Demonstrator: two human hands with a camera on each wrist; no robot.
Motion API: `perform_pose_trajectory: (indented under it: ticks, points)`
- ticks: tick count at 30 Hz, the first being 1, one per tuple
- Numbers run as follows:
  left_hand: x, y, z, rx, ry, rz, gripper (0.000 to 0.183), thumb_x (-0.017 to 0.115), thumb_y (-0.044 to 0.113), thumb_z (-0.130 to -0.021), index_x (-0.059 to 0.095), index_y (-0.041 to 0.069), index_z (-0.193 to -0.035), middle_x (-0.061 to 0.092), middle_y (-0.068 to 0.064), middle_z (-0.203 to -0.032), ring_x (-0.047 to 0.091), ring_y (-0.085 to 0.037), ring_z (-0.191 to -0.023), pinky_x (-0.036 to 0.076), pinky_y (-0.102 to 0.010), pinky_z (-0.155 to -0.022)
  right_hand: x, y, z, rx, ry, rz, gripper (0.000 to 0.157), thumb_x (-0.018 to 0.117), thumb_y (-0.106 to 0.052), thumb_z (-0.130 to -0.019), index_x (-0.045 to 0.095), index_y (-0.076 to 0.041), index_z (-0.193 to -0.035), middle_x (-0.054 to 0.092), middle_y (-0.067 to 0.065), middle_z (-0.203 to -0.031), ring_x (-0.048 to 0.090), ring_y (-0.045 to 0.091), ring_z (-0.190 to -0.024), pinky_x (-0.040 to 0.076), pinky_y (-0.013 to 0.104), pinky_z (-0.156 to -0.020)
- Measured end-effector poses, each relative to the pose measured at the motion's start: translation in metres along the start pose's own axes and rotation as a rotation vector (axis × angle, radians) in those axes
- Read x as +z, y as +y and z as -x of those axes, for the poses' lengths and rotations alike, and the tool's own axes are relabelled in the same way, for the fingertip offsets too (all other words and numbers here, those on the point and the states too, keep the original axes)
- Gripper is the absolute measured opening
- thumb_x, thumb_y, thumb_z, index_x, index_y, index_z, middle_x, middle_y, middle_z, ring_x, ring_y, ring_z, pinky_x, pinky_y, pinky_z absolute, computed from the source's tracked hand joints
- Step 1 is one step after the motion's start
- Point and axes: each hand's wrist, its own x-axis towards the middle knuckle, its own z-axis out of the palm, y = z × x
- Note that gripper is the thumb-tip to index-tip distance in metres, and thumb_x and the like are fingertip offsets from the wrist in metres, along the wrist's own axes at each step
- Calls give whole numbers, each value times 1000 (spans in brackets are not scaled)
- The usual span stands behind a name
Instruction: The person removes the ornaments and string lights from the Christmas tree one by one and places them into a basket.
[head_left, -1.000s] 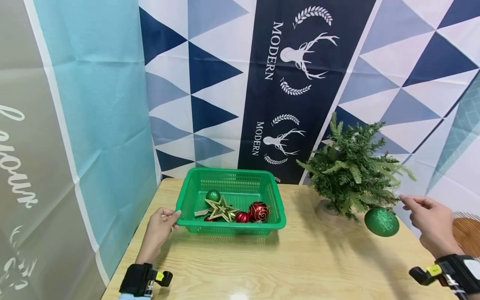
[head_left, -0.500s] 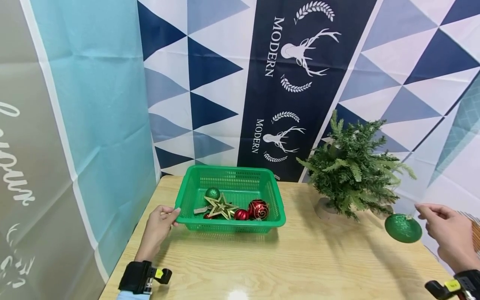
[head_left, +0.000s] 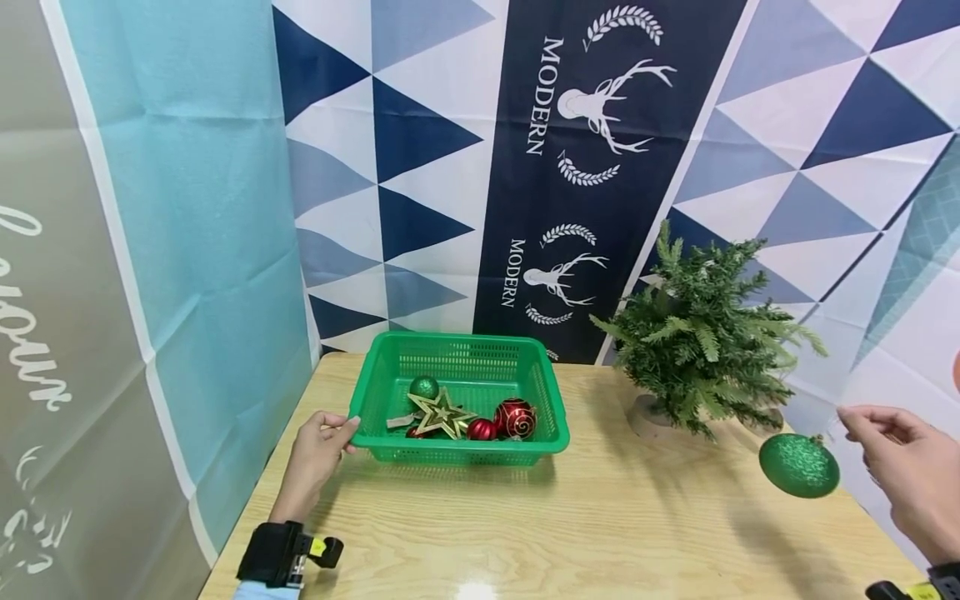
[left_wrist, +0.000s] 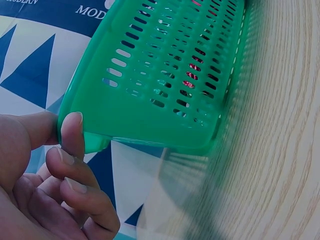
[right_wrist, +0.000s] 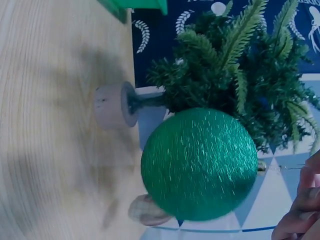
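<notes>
At the right of the head view, my right hand (head_left: 903, 467) pinches the thin hanging loop of a green glitter Christmas ball (head_left: 799, 467). The ball dangles above the table, apart from the small artificial Christmas tree (head_left: 697, 337); in the right wrist view its metal cap points toward the fingers. On the left, my left hand (head_left: 315, 458) grips the front left corner of a green plastic basket (head_left: 450, 447), thumb on the rim and fingers below. Inside the basket lie a gold star (head_left: 442, 414), a patterned red ball (head_left: 514, 418), a small red ball (head_left: 482, 429) and a green ball (head_left: 424, 387).
The tree stands on a pale round base (right_wrist: 112, 106) at the back right of the wooden table (head_left: 585, 525). A brownish rounded object (right_wrist: 147, 210) lies behind the ball. Patterned fabric (head_left: 427, 150) hangs behind and to the left.
My right hand has moved right and slightly toward me, carrying the hanging green ball away from the tree's lower right branches. The left hand and basket have stayed in place.
</notes>
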Motion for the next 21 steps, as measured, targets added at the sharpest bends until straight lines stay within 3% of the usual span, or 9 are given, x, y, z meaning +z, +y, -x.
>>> perform_pose_trajectory:
  ticks: [4, 7, 18, 21]
  points:
    - [0, 0, 0, 5, 3, 2, 33, 58, 32, -100, 52, 4, -114, 66, -21, -87, 42, -17, -54, 33, -28, -52, -6, -4, 0, -45, -2, -155, 14, 62, -20, -97, 58, -30, -89, 52, -17, -69, 40, 4, -51, 30, 23, -43]
    - [0, 0, -1, 3, 3, 4, 33, 59, 32, -100, 52, 3, -114, 66, -21, -87, 43, -17, -55, 33, -28, -53, -8, -9, 0, -87, 13, -206, 16, 64, -15, -95, 60, -29, -87, 53, -17, -67, 38, 2, -49, 27, 23, -41]
    - [-1, 0, 1, 0, 3, 5, 34, 59, 34, -99, 52, 3, -114, 66, -21, -86, 38, -15, -52, 32, -28, -51, -6, -30, 17, -149, -27, -164, 11, 62, -19, -97, 59, -29, -94, 52, -15, -72, 34, 7, -48, 24, 29, -40]
    - [-1, 0, 1, 1, 2, 7, 35, 59, 34, -99, 52, 3, -114, 66, -21, -86, 37, -14, -51, 32, -27, -51, -5, -38, 21, -178, -55, -123, 8, 61, -22, -98, 59, -29, -96, 52, -15, -76, 38, 6, -55, 26, 28, -44]
